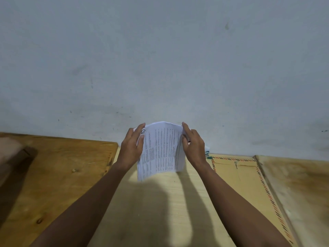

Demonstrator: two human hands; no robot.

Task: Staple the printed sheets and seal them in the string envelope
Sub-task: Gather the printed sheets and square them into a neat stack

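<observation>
A stack of printed sheets point(161, 150) stands upright on its lower edge on the pale table top, bowed a little toward me. My left hand point(132, 147) grips its left edge and my right hand point(193, 146) grips its right edge. A brown string envelope point(245, 177) with a striped red and black border lies flat to the right, its string closure near the top. Something white and green point(207, 151) peeks out behind my right hand; I cannot tell what it is.
A pale wooden board point(160, 211) lies under the sheets, with darker plywood point(58, 175) to the left and a stained board point(299, 189) to the right. A grey wall point(160, 59) rises directly behind. A blurred brown object point(12, 157) sits at the far left.
</observation>
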